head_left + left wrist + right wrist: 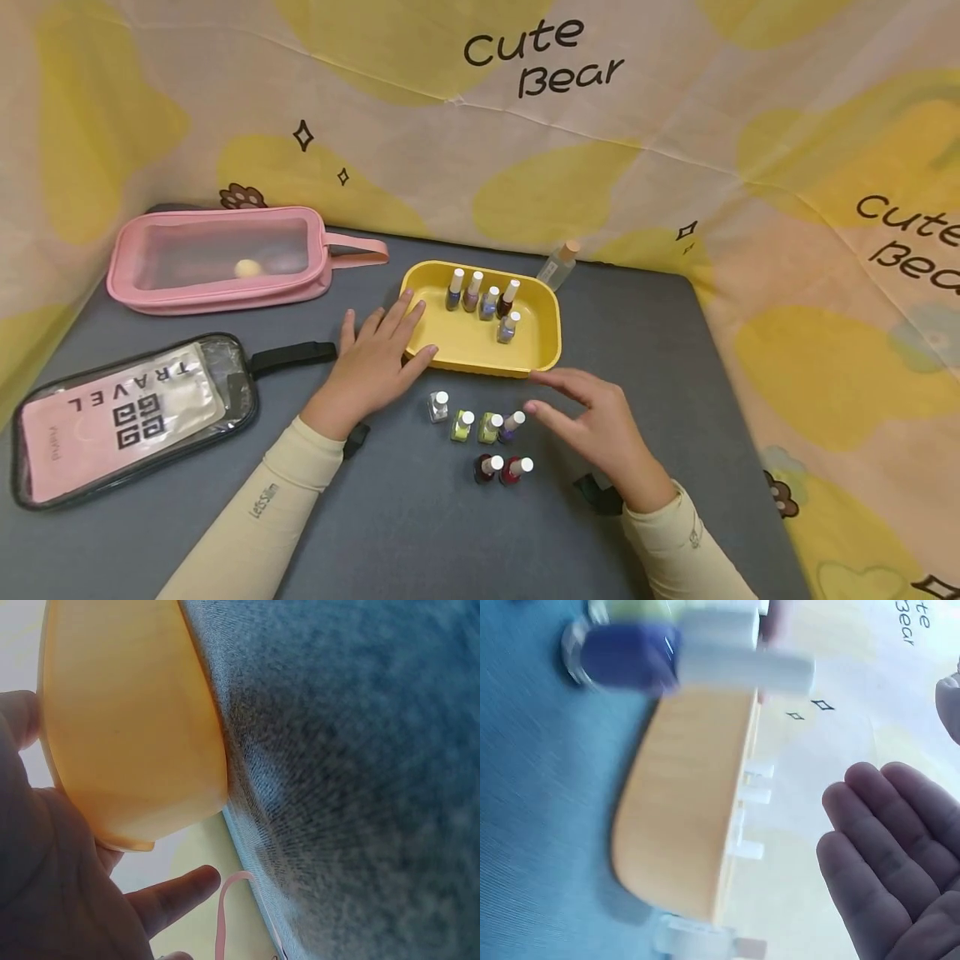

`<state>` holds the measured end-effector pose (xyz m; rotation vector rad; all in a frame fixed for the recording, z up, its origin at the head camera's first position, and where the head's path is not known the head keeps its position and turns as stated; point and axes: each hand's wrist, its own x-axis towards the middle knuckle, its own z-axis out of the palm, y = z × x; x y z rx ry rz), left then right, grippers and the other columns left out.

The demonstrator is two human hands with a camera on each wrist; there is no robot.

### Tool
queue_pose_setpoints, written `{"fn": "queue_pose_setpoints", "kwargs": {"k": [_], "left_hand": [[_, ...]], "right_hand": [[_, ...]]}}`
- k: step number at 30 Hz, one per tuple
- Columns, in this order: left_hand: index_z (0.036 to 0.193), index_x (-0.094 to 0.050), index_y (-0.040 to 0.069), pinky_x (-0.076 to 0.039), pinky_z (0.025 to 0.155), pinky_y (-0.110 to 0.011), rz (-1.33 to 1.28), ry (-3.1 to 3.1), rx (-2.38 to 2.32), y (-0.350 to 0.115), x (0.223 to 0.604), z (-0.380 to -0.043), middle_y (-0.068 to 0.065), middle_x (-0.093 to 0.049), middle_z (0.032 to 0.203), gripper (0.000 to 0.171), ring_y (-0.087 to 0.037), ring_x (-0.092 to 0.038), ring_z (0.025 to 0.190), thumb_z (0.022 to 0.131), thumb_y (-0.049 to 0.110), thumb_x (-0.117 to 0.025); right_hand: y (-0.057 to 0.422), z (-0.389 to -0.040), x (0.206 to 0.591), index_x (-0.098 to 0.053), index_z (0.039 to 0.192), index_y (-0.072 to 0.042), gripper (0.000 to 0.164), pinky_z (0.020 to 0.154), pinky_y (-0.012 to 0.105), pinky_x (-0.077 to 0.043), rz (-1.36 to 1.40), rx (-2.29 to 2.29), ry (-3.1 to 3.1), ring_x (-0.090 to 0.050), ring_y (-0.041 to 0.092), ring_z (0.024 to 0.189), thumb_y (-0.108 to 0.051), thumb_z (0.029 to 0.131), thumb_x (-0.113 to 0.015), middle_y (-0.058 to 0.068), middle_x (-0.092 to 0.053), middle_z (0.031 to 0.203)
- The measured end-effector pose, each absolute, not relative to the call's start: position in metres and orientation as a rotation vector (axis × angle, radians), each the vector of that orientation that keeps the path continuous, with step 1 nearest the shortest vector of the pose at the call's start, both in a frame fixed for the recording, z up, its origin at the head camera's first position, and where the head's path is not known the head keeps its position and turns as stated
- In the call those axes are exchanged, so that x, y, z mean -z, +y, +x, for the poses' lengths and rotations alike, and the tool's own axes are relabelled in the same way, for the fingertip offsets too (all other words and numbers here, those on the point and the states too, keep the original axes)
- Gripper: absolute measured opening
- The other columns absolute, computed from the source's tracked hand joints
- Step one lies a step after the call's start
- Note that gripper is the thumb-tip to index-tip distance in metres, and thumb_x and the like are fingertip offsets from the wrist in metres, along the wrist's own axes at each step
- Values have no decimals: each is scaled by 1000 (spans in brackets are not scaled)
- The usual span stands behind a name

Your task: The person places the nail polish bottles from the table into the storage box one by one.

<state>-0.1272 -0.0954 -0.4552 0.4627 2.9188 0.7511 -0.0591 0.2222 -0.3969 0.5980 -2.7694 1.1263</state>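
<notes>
My left hand (pixel 372 360) rests on the left rim of a yellow tray (pixel 450 346), its fingers spread and reaching over the edge. Inside the tray stand several nail polish bottles (pixel 487 305) with white caps. To the right, my right hand (pixel 600 421) holds nothing; its fingers extend loosely near the tray's front right corner. Left of its thumb stands a purple nail polish bottle (pixel 512 427), beside two yellow-green bottles (pixel 462 427) and a clear one (pixel 438 407). Closer to me are a dark red bottle (pixel 487 469) and a red one (pixel 515 471).
A pink clear-fronted pouch (pixel 217 292) lies at the back left. In front of it is a clear black-edged pouch (pixel 135 417) with a strap. A clear bottle with a wooden-coloured cap (pixel 557 268) stands behind the tray, near the patterned cloth (pixel 540 200).
</notes>
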Motion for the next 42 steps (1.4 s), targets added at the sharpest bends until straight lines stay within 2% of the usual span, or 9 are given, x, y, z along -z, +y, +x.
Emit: {"fn": "queue_pose_setpoints", "kwargs": {"k": [4, 7, 10, 18, 25, 31, 42], "left_hand": [[172, -22, 19, 8, 121, -69, 459, 2917, -745, -96, 455, -128, -4, -8, 178, 77, -48, -25, 154, 110, 58, -45], [172, -21, 19, 8, 121, -69, 454, 2914, -747, -97, 455, -128, -4, -7, 178, 77, -48, -25, 154, 110, 58, -44], [172, -21, 19, 9, 121, -69, 449, 2913, -747, -97, 455, -128, -4, -7, 178, 77, -48, -25, 154, 110, 58, -44], [172, -21, 20, 8, 121, -69, 452, 2922, -742, -98, 459, -130, -3, -8, 178, 77, -47, -25, 154, 109, 60, -43], [172, -21, 20, 7, 121, -70, 455, 2923, -748, -97, 459, -129, -4, -9, 178, 77, -47, -25, 154, 109, 60, -43], [172, -21, 19, 8, 121, -69, 458, 2918, -753, -96, 457, -129, -4, -9, 178, 77, -47, -25, 154, 110, 59, -44], [171, -22, 19, 7, 121, -70, 462, 2918, -759, -96, 456, -128, -4, -10, 178, 77, -48, -25, 154, 109, 60, -44]], "right_hand": [[224, -30, 413, -82, 120, -14, 42, 93, 35, -59, 593, -1096, -2689, -73, 15, 108, -16, 81, -95, -8, -77, 116], [223, -14, 427, -82, 117, -13, 43, 93, 22, -55, 595, -1102, -2643, -74, 15, 103, -12, 76, -97, -9, -78, 113], [221, -4, 439, -82, 116, -10, 45, 94, 16, -51, 610, -1111, -2620, -74, 17, 101, -10, 74, -98, -7, -78, 112], [219, 2, 449, -82, 110, -8, 45, 93, 17, -53, 622, -1125, -2578, -75, 18, 98, -9, 69, -101, -5, -78, 109], [216, 5, 457, -83, 103, -14, 36, 85, 21, -58, 677, -1151, -2555, -76, 14, 91, -7, 71, -98, -6, -79, 102], [213, 8, 467, -81, 102, -12, 34, 76, 26, -60, 702, -1166, -2520, -75, 12, 85, -3, 73, -97, -3, -79, 98], [213, 7, 461, -81, 99, -14, 34, 80, 22, -59, 699, -1152, -2513, -75, 13, 85, -1, 72, -97, -2, -79, 97]]}}
